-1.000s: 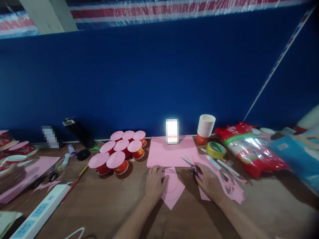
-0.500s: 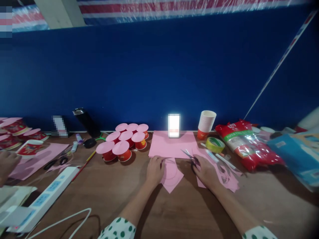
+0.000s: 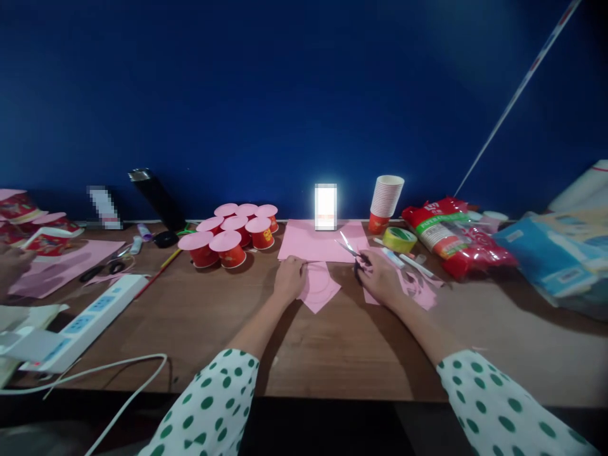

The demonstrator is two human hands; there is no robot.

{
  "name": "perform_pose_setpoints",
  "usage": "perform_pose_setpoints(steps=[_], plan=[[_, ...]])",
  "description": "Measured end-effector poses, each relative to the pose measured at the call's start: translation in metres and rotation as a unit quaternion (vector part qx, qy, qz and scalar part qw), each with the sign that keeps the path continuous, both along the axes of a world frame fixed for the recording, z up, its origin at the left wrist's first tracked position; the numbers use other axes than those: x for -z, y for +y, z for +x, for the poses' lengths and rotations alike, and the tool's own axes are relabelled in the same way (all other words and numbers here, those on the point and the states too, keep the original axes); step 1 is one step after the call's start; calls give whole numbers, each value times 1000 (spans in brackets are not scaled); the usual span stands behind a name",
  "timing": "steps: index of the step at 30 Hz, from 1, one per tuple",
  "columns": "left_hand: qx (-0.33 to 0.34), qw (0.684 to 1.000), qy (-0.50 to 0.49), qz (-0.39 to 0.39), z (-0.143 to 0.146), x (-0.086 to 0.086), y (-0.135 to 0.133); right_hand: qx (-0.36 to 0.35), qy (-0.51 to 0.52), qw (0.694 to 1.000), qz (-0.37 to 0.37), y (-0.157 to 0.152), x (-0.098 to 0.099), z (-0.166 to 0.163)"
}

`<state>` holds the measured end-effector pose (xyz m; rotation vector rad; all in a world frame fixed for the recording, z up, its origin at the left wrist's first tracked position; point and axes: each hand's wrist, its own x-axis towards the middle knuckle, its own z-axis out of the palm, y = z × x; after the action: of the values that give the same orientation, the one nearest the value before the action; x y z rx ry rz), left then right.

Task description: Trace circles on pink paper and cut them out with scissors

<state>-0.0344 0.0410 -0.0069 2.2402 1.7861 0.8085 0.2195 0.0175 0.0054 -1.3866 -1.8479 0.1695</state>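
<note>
Between the thumb and fingers of my left hand (image 3: 289,278) is the edge of a small pink paper piece (image 3: 319,291) with a circle outline on it. My right hand (image 3: 380,278) grips black-handled scissors (image 3: 349,248) by their loops, and their blades are spread apart, pointing up and left. A larger pink sheet (image 3: 299,239) lies just beyond both hands. Pink paper scraps (image 3: 420,290) lie under and beside my right hand. A bright phone (image 3: 325,208) stands upright behind the pink sheet.
Red paper cups topped with pink discs (image 3: 225,242) stand at left. A cup stack (image 3: 386,199), yellow tape (image 3: 399,239) and a red plastic bag (image 3: 458,237) are at right. Leftward lie a power strip (image 3: 95,320) and a white cable (image 3: 156,367); another person's hand (image 3: 14,266) shows there.
The camera view has tilted down, so the table's front edge and more of my sleeves now show. The scissor blades are spread wider. My left hand still holds the pink piece.
</note>
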Motion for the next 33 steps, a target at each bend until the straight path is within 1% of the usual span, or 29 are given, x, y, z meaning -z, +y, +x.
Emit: perform_pose_setpoints(steps=[3, 6, 10, 13, 16, 20, 26, 33], plan=[[-3, 1000, -13, 5, -2, 1, 0, 2, 33, 999, -18, 2, -12, -6], [-21, 999, -30, 16, -3, 0, 0, -9, 69, 995, -66, 9, -18, -21], [-47, 997, -44, 33, -3, -1, -1, -5, 82, 987, -140, 18, -12, -49], [-63, 996, -47, 45, -3, -1, -2, 20, 79, 983, -163, 20, -8, -64], [-69, 995, -49, 51, -1, 0, -4, 25, 77, 981, -175, 20, -8, -71], [-54, 995, -60, 54, 1, 2, -6, 9, 76, 980, -186, 20, -9, -73], [-54, 993, -92, 58, -1, 1, -4, 6, 95, 979, -178, 23, -2, -71], [2, 994, -94, 56, 0, 1, -3, 3, 145, 975, -168, 23, 5, -64]])
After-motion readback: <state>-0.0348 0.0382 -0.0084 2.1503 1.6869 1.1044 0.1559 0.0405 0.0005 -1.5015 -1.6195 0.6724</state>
